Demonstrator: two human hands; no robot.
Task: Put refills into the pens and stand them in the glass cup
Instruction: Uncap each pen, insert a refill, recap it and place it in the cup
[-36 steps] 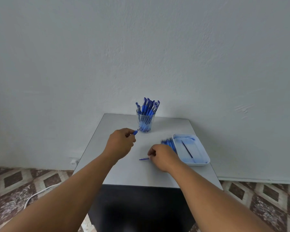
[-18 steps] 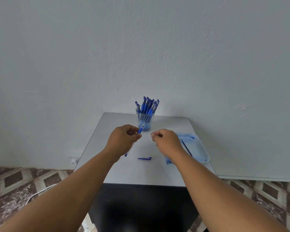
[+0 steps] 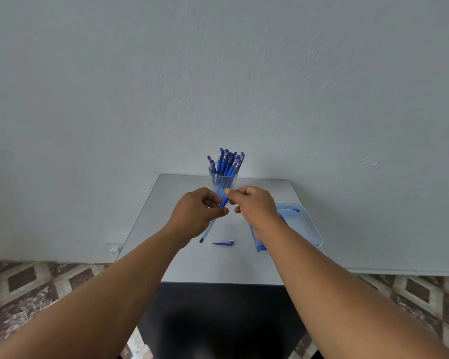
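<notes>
Pen pinched between left hand's fingers (tilted).

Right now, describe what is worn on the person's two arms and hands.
Nothing worn shows. The left hand and right hand are bare, with no gloves, rings or watch in view. Both forearms are bare right to the frame's lower edge: no sleeves, bands or markings. The fingers carry no tape or covering.
</notes>
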